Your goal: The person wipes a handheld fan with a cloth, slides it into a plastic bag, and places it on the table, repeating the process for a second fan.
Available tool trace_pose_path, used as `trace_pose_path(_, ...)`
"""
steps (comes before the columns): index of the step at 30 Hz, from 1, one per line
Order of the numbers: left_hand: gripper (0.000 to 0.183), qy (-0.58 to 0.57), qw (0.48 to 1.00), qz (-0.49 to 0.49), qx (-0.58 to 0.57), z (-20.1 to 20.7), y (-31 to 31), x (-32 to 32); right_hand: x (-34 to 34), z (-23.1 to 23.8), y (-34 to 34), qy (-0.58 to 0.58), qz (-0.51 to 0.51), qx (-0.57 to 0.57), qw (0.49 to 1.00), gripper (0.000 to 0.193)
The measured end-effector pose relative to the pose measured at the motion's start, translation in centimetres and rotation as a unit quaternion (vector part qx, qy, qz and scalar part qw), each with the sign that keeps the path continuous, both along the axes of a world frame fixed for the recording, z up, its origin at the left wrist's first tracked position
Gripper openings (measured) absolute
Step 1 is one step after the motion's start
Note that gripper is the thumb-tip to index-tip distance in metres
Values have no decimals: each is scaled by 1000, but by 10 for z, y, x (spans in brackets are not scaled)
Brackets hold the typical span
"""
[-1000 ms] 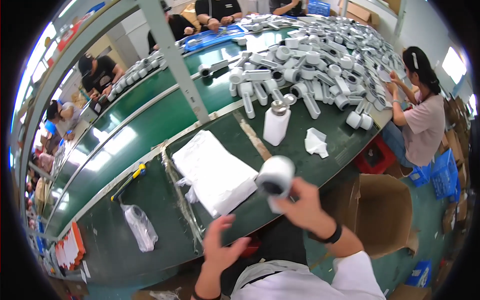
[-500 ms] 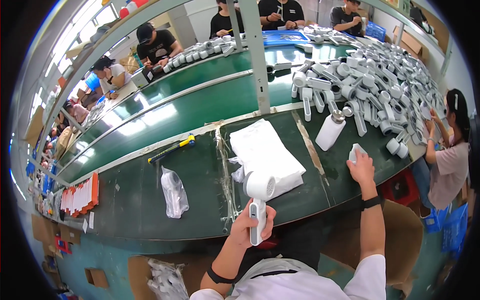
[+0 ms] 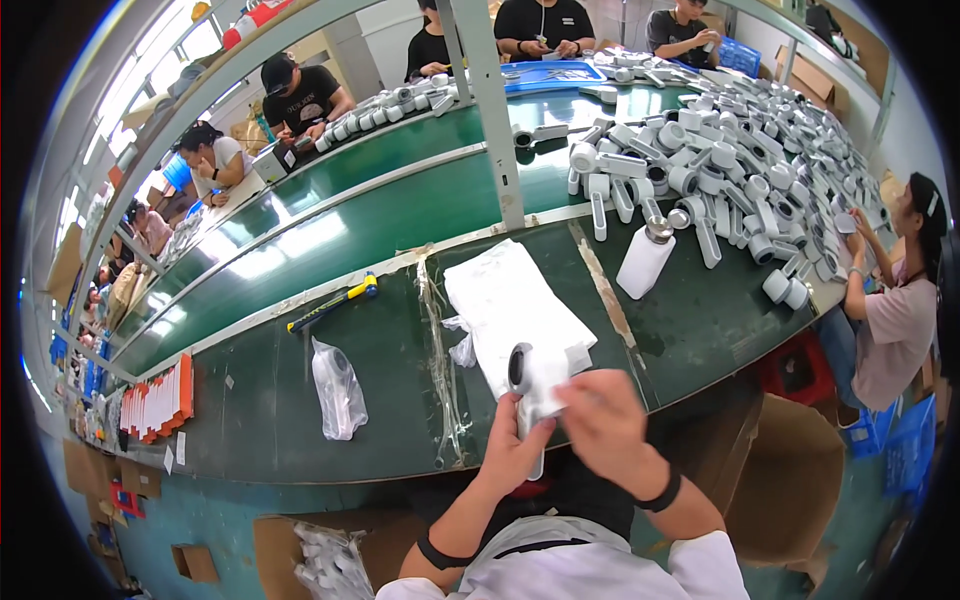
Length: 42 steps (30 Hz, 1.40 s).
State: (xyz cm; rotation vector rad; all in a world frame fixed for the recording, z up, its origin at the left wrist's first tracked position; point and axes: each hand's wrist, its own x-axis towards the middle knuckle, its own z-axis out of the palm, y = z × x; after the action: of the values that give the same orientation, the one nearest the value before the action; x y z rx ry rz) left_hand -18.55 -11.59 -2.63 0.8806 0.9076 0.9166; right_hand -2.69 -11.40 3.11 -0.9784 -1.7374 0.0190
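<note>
My left hand (image 3: 512, 445) is closed around the handle of a white handheld device with a round head (image 3: 519, 368), held over the near edge of the bench. The head's dark round opening now shows on its left side. Against the device is a white cloth (image 3: 549, 376), pinched by my right hand (image 3: 608, 425), whose fingers are smeared by motion. Just beyond lies a stack of white plastic bags (image 3: 515, 300). To the right of the stack stands a white bottle with a metal cap (image 3: 647, 262).
A bagged device (image 3: 338, 390) and a yellow-and-black hammer (image 3: 335, 302) lie left. Orange-and-white boxes (image 3: 160, 400) stand at the far left. A large heap of white devices (image 3: 720, 170) fills the back right. Co-workers sit across the belt and at the right (image 3: 890, 310).
My right hand has come from the right side of the bench to the device, taking the white cloth with it. My left hand has turned the device so its dark opening shows.
</note>
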Motion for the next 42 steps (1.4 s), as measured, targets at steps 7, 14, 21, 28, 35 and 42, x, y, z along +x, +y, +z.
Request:
trace_pose_path(7, 50, 224, 940, 46, 253, -4, -14, -4, -10, -16, 17, 87, -33, -53, 994, 24)
trace_pose_path(14, 51, 187, 944, 98, 255, -5, -7, -8, -17, -27, 2, 25, 47, -7, 999, 26)
trace_pose_path(21, 55, -233, 963, 103, -83, 0, 4, -28, -5, -20, -2, 175, -34, -100, 979, 26)
trace_pose_path(28, 55, -235, 970, 67, -2, 11, -1, -23, -26, -20, -10, 33, 81, -64, 994, 31)
trace_pose_path(35, 39, -346, 936, 10, 56, 4, 5, -31, -34, -38, -27, -185, 119, -22, 975, 38)
trace_pose_path(42, 47, -237, 967, 88, 15, 9, -2, -17, -28, -25, 6, -135, 77, -22, 988, 42)
